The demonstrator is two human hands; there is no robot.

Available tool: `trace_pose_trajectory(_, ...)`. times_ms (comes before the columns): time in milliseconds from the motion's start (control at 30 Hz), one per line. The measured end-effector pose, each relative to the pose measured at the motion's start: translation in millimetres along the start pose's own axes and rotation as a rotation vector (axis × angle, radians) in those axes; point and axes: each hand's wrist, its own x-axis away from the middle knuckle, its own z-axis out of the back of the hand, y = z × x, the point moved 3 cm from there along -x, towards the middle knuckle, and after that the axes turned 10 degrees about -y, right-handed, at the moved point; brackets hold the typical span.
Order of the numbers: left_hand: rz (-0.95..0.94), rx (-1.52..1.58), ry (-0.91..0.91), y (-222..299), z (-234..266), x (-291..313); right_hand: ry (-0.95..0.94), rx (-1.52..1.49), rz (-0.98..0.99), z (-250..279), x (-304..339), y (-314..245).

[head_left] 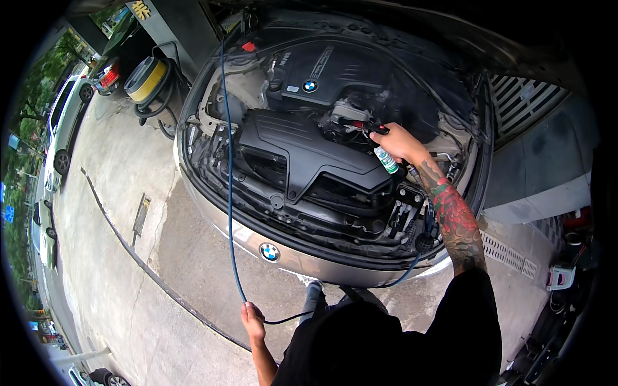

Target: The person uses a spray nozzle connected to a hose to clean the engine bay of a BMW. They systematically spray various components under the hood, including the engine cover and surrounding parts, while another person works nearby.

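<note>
Spray gun [365, 127] with its bottle [387, 161] is over the engine bay [277, 202], gripped in my right hand [400, 143], long axis running leftward from there toward the silvery engine part [352, 108]; my left hand [253, 321], well apart, is closed round the blue hose [230, 174].

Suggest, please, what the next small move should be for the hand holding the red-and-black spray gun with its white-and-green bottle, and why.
Probably a slight sideways sweep by the right hand, since it grips the spray gun, whose tip appears beside the silver-grey metal engine part, while the left hand holds the thin blue hose.
</note>
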Motion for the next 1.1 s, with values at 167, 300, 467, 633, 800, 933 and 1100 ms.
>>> trace_pose_trajectory(167,-0.089,0.011,0.085,27.4,34.4,-9.8,0.056,0.093,-0.049,-13.3,-9.8,-10.6)
trace_pose_trajectory(300,-0.111,0.168,0.101,46.6,67.3,-23.0,0.087,0.127,-0.056,-26.1,-12.2,-25.5)
trace_pose_trajectory(467,-0.124,0.261,0.091,69.2,108.2,-61.2,0.190,0.159,-0.105,-50.3,-19.4,-41.8)
trace_pose_trajectory(633,-0.108,0.303,0.018,85.6,162.6,-122.1,0.231,0.140,-0.169,-90.6,-23.7,-87.1)
trace_pose_trajectory(800,-0.068,0.133,-0.148,110.9,202.7,-169.9,0.345,0.070,-0.046,-132.3,-36.9,-109.8)
trace_pose_trajectory(933,-0.079,0.155,-0.136,120.1,238.9,-201.6,0.377,0.069,-0.146,-157.3,-47.4,-148.9)
trace_pose_trajectory(1100,-0.073,0.219,-0.064,144.5,278.0,-245.5,0.395,0.018,-0.203,-166.3,-67.1,-157.8)
